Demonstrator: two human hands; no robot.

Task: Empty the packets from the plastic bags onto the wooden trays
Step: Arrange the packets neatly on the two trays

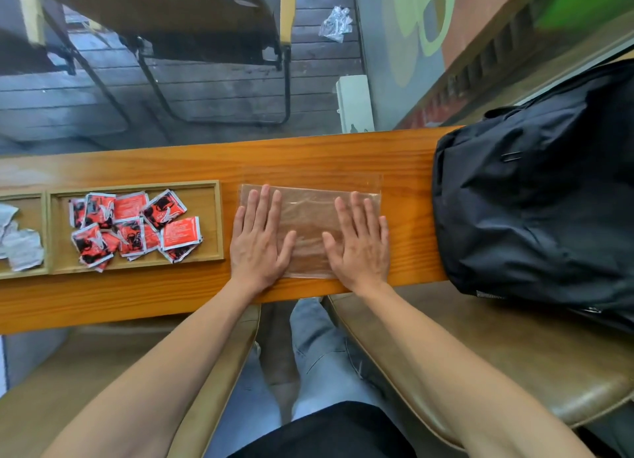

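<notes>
A clear, flat plastic bag (pixel 310 217) lies on the wooden table, with nothing visible inside it. My left hand (pixel 258 241) rests palm-down on its left part, fingers spread. My right hand (pixel 360 244) lies flat on its right part in the same way. To the left, a wooden tray (pixel 209 217) holds several red, black and white packets (pixel 133 227). A second tray compartment (pixel 37 268) at the far left holds several silver-white packets (pixel 20 248).
A large black backpack (pixel 535 196) covers the table's right end, close to the bag. The table (pixel 308 152) is a narrow orange-brown plank. A crumpled clear bag (pixel 337 23) lies on the floor beyond it, near a folding chair (pixel 192 45). Padded seats lie below.
</notes>
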